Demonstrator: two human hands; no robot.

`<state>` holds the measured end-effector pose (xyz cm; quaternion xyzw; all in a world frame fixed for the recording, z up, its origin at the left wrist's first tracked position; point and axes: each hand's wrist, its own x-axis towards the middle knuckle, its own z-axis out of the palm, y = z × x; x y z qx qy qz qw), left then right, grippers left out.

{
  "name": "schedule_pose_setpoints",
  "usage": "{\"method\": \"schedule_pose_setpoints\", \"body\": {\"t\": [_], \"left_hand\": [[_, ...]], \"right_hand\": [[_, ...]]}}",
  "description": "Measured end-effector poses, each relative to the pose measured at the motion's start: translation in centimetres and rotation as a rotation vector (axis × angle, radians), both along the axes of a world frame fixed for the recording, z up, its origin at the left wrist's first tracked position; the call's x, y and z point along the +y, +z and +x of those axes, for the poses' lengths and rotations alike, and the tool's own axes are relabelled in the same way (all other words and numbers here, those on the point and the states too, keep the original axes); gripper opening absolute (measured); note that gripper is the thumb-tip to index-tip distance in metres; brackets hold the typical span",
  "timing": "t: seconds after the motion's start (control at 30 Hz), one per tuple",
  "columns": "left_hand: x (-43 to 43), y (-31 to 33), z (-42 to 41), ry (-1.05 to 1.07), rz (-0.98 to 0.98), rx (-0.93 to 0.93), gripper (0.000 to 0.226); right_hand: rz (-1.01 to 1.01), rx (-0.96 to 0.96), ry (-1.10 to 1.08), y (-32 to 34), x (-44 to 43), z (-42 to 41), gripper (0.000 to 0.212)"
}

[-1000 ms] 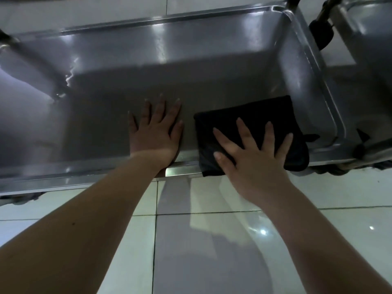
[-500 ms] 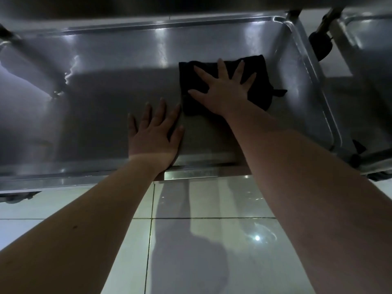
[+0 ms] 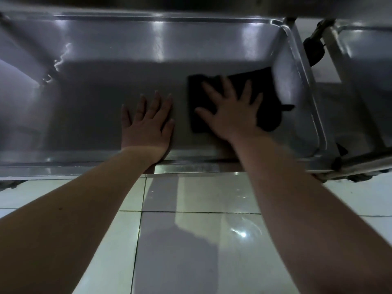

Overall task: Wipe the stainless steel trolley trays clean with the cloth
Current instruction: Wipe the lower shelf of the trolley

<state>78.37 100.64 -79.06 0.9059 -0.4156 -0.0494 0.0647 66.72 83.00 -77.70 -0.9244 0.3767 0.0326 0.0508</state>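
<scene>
Presently, the stainless steel tray [image 3: 91, 107] of the trolley fills the 12 o'clock half of the view, with a raised rim along its visible sides. The black cloth [image 3: 266, 90] lies flat on the tray floor toward the 3 o'clock end. Its outer corner reaches the sloped end wall, but contact cannot be confirmed. The right grip [image 3: 231, 115] rests palm-down on the cloth, fingers straight and spread, pointing toward 12 o'clock, pinching nothing. The left grip [image 3: 147, 126] lies palm-down on bare steel at 9 o'clock of the cloth, just beside it and apart from it, with fingers straight and slightly apart. Both forearms cross the near rim at 6 o'clock. A second trolley [image 3: 364, 66] stands at 3 o'clock, with a black fitting [image 3: 314, 49] between the two frames. Glossy floor tiles [image 3: 191, 251] occupy the 6 o'clock area.
</scene>
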Motion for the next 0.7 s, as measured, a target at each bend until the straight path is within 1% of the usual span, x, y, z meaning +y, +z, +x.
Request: {"method": "schedule_pose_setpoints", "body": {"t": [0.03, 0.1, 0.13, 0.2, 0.27, 0.3, 0.37, 0.47, 0.57, 0.63, 0.7], "left_hand": [[0.0, 0.0, -0.1, 0.000, -0.007, 0.001, 0.057], [0.1, 0.1, -0.2, 0.003, -0.003, 0.001, 0.058], [0.1, 0.1, -0.3, 0.007, -0.001, 0.008, 0.057], [0.1, 0.3, -0.3, 0.020, 0.000, 0.026, 0.054], [0.1, 0.5, -0.3, 0.021, 0.005, 0.047, 0.053], [0.0, 0.7, -0.4, 0.014, 0.005, 0.059, 0.053], [0.2, 1.1, 0.1, -0.011, 0.007, 0.104, 0.052], [2.1, 2.1, 3.0, -0.083, -0.025, 0.194, 0.049], [7.0, 2.1, 7.4, -0.124, -0.040, 0.101, 0.047], [10.7, 1.7, 9.6, -0.080, 0.039, 0.078, 0.050], [12.5, 1.2, 10.5, -0.050, 0.121, 0.068, 0.053]], "right_hand": [[-0.003, -0.003, 0.054, -0.2, 2.0, -0.1, 0.069], [0.016, 0.013, 0.089, -0.1, 2.6, -1.8, 0.067], [0.015, 0.016, 0.058, 0.2, 1.5, -3.3, 0.067], [0.003, 0.040, -0.085, 0.6, -1.7, -7.3, 0.067], [0.032, 0.111, -0.228, 0.9, -3.9, -10.6, 0.067], [0.038, 0.150, -0.256, 0.9, -4.1, -11.6, 0.067], [0.060, 0.182, -0.259, 0.7, -3.1, -11.7, 0.067], [0.068, 0.176, -0.222, 0.7, -0.9, -12.4, 0.065], [0.025, 0.163, -0.151, 0.7, 0.5, -14.8, 0.065], [0.066, 0.166, -0.178, 1.2, 0.7, -14.7, 0.068], [0.123, 0.212, -0.250, 1.5, 0.4, -13.4, 0.076]]}}
